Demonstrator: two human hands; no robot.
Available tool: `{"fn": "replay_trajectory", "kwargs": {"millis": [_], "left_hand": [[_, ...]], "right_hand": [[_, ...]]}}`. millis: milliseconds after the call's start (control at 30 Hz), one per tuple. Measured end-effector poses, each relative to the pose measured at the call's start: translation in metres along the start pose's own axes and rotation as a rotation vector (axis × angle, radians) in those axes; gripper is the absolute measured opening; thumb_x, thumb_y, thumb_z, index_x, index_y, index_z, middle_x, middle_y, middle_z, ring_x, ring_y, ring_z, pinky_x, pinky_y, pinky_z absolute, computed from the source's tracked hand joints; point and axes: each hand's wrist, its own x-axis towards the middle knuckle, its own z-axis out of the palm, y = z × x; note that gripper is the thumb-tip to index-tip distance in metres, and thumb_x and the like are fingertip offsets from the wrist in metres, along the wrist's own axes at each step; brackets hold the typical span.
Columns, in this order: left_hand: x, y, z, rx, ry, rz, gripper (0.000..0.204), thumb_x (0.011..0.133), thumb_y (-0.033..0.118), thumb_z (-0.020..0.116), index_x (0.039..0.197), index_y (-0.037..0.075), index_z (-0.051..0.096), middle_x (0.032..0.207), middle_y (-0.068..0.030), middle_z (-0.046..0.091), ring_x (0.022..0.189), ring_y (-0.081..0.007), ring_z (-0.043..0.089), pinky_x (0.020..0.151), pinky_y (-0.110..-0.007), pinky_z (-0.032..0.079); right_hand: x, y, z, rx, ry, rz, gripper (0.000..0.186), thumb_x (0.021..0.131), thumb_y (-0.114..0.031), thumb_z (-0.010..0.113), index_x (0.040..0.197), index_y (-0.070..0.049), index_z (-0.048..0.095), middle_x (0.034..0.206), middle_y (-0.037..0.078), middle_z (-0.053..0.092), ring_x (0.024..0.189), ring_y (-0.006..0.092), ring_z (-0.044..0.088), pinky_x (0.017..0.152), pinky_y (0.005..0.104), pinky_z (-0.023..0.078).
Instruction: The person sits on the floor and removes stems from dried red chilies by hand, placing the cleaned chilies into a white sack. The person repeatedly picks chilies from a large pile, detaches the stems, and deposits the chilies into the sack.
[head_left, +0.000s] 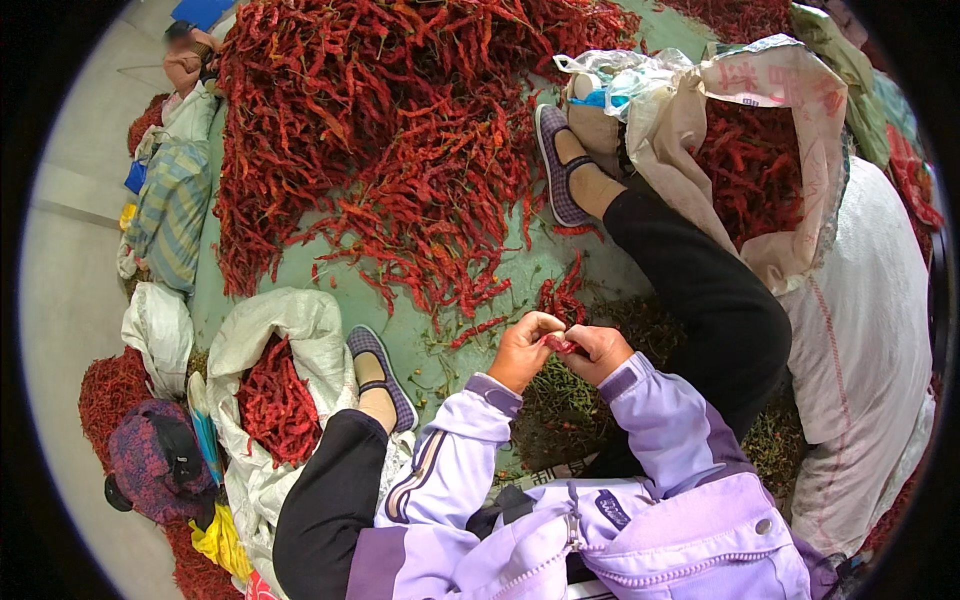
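My left hand and my right hand meet in front of me, both pinching one dried red chili between their fingertips. A huge heap of dried red chilies spreads over the green sheet ahead of my feet. A few loose chilies lie just beyond my hands. A darker pile of stems and scraps sits under my forearms, between my legs.
A white sack with chilies inside lies open by my left foot. A bigger open sack of chilies stands at right beside my right leg. Bags and cloth bundles line the left edge. Another person sits at the far left.
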Motion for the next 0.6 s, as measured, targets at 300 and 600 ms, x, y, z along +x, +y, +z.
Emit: {"fn": "replay_trajectory", "kwargs": {"millis": [300,600], "left_hand": [[-0.007,-0.012,-0.014,-0.478,-0.059,-0.346,0.014,0.079,0.01,0.058,0.091,0.006,0.05,0.076,-0.0007,0.054,0.062,-0.0066,0.05,0.053,-0.018,0.04],[0.015,0.021,-0.022,0.514,-0.062,0.193,0.023,0.082,0.011,0.055,0.103,0.003,0.052,0.093,-0.0037,0.056,0.081,-0.0102,0.053,0.072,-0.024,0.044]], "right_hand": [[-0.001,0.003,-0.001,-0.166,-0.108,0.064,0.019,0.073,-0.019,0.062,0.078,-0.007,0.048,0.07,0.011,0.053,0.066,0.0301,0.054,0.056,0.0377,0.043],[0.008,0.007,0.004,0.318,-0.03,0.36,0.013,0.072,-0.013,0.062,0.077,-0.002,0.056,0.06,0.005,0.053,0.053,0.0127,0.049,0.052,0.0268,0.04]]}}
